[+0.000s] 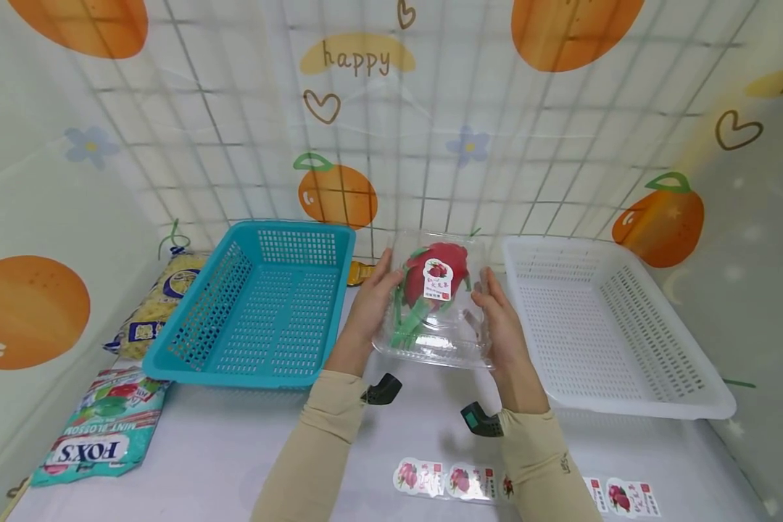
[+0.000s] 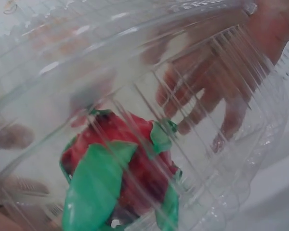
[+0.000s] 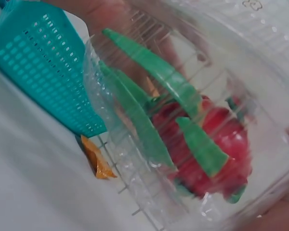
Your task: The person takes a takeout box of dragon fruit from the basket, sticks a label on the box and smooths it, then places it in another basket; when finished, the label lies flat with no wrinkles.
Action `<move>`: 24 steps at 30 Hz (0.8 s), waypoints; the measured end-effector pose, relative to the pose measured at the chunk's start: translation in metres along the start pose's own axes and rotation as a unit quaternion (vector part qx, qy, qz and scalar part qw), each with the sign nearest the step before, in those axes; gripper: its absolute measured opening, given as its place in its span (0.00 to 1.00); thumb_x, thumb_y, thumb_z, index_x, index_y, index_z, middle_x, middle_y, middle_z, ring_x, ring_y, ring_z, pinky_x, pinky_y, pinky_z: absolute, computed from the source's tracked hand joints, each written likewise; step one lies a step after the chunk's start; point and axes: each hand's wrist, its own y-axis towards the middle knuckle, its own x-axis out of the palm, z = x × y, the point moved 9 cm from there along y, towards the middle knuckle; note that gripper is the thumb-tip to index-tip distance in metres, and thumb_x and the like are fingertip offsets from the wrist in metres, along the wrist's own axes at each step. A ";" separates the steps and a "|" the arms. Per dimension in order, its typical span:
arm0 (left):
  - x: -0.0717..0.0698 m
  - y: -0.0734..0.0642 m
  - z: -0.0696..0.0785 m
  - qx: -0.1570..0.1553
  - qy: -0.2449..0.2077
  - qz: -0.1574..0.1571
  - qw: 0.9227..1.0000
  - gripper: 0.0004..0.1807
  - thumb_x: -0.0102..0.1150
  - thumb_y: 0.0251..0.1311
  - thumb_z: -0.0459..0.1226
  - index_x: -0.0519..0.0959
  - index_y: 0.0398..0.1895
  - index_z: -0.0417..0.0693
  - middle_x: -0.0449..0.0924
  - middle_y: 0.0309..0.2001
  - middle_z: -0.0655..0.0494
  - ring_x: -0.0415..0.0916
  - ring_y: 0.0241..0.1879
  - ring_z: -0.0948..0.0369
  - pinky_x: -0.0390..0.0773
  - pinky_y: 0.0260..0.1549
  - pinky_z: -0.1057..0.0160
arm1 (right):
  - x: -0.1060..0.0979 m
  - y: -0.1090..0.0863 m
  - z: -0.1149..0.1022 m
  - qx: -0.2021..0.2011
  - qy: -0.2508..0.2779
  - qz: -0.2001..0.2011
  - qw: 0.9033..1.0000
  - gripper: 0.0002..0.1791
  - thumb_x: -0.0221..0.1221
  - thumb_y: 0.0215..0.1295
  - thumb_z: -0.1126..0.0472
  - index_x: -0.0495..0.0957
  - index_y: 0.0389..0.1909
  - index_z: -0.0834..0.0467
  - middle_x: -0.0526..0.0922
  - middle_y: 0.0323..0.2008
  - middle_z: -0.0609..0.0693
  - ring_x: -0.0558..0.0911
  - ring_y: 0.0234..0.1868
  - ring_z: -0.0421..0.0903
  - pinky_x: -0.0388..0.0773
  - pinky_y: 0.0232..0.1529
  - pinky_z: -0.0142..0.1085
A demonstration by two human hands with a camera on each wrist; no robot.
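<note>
Both hands hold a clear plastic box [image 1: 457, 341] between them, lifted off the table and tilted. The left hand [image 1: 368, 304] grips its left side, and the right hand [image 1: 505, 326] grips the right side. Inside lies a red dragon fruit [image 1: 458, 259] with green leaves. A white label [image 1: 438, 280] with a dragon fruit picture shows on top of the box. In the left wrist view the right hand's fingers [image 2: 202, 96] appear through the ribbed plastic. The right wrist view shows the dragon fruit [image 3: 216, 149] through the box wall.
A teal basket [image 1: 248, 378] stands left, a white basket [image 1: 626, 406] right. Label stickers [image 1: 470, 481] lie along the front. A teal FOX'S candy bag [image 1: 104, 428] and a yellow packet [image 1: 159, 304] lie far left. Behind is a small orange-yellow item [image 1: 360, 273] by the wire grid.
</note>
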 end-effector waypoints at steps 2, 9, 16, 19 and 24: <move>-0.002 -0.002 0.004 0.005 0.004 0.000 1.000 0.37 0.50 0.73 0.48 0.51 0.83 0.65 0.47 0.83 0.68 0.37 0.83 0.59 0.46 0.79 0.41 | 0.003 -0.003 -0.002 0.000 0.006 -0.001 1.000 0.38 0.48 0.77 0.58 0.45 0.83 0.40 0.46 0.83 0.34 0.42 0.84 0.42 0.46 0.82 0.52; -0.012 -0.009 0.013 0.008 0.005 0.002 1.000 0.35 0.50 0.74 0.48 0.54 0.82 0.68 0.49 0.82 0.68 0.38 0.83 0.59 0.48 0.79 0.42 | 0.018 -0.011 -0.007 0.003 0.033 -0.017 0.999 0.39 0.48 0.77 0.58 0.43 0.83 0.40 0.44 0.83 0.35 0.43 0.84 0.43 0.49 0.81 0.53; -0.014 -0.014 0.021 0.012 -0.020 -0.017 1.000 0.35 0.47 0.76 0.45 0.51 0.83 0.64 0.46 0.83 0.68 0.37 0.82 0.60 0.51 0.79 0.46 | 0.024 -0.016 -0.009 0.012 0.032 -0.010 0.999 0.38 0.47 0.78 0.58 0.44 0.83 0.38 0.45 0.83 0.36 0.48 0.83 0.46 0.59 0.78 0.52; -0.014 -0.015 0.023 0.014 -0.027 -0.021 0.999 0.34 0.46 0.77 0.44 0.50 0.83 0.64 0.46 0.83 0.67 0.37 0.82 0.60 0.52 0.79 0.47 | 0.025 -0.017 -0.009 0.014 0.025 -0.005 1.000 0.38 0.47 0.78 0.57 0.45 0.83 0.37 0.46 0.83 0.37 0.50 0.82 0.46 0.63 0.77 0.52; -0.017 -0.015 0.025 0.015 -0.013 -0.016 1.000 0.34 0.47 0.77 0.44 0.52 0.82 0.64 0.46 0.83 0.67 0.36 0.82 0.60 0.46 0.80 0.45 | 0.027 -0.019 -0.011 0.015 0.021 0.002 1.000 0.38 0.48 0.78 0.57 0.45 0.83 0.38 0.46 0.83 0.37 0.50 0.82 0.48 0.65 0.75 0.52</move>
